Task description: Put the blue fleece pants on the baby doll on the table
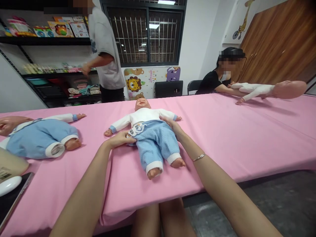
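A baby doll (145, 113) lies on its back on the pink-covered table, head away from me and arms spread. It wears a white long-sleeved top with blue cuffs and fuzzy blue pants (155, 138) with white ankle cuffs. A white cartoon face patch decorates the waist. At the waist's left side, my left hand (120, 140) is closed on the pants, its fingertips partly hidden by the cloth. On the opposite side my right hand (174, 127) grips the waistband, fingers bent against the fabric. Both bare feet of the doll stick out of the pant legs.
Another doll in blue pants (41, 135) lies at left, near a bottle (11, 164) and a dark flat device (17, 197) with a white mouse-like object. Across the pink table (222, 141), a seated person handles a doll in white (259, 89). Another person stands by the shelves.
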`<state>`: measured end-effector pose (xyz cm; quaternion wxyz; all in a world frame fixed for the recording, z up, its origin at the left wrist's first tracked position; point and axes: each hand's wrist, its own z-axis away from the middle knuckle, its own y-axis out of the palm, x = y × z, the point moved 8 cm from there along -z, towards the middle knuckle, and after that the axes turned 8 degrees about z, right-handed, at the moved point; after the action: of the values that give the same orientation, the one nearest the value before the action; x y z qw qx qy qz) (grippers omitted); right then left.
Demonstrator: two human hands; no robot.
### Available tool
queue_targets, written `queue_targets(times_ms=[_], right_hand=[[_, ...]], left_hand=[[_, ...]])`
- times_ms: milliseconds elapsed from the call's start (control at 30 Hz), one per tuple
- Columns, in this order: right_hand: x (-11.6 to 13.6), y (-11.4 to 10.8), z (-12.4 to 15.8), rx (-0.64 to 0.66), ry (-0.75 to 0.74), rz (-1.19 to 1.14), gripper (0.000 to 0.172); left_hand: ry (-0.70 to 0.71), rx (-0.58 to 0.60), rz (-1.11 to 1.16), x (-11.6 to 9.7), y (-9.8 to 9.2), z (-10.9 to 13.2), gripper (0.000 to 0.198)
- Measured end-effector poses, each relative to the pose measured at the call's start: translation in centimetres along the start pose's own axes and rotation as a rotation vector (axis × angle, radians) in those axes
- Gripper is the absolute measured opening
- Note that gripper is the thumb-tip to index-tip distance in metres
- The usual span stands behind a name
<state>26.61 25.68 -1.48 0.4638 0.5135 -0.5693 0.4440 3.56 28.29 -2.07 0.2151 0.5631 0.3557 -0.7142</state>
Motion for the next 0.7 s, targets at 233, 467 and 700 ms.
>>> queue_targets(times_ms=[233,467,700], right_hand=[[0.0,2.8,1.9,0.301,0.041,0.310,0.042],[-0.5,1.5,1.0,0.161,0.058,0.260,0.031],[-2.4,-1.9,-0.1,-0.144,0.052,0.287,0.022]], left_hand=[[0.311,-0.579,0.046,-3.1,-2.5,-0.4,0.038],[0.381,-0.573,-0.260,-6.3,-0.5,0.0,0.043],[0.158,-0.602,-0.145,-1.2,-3.9,-0.5,0.046]])
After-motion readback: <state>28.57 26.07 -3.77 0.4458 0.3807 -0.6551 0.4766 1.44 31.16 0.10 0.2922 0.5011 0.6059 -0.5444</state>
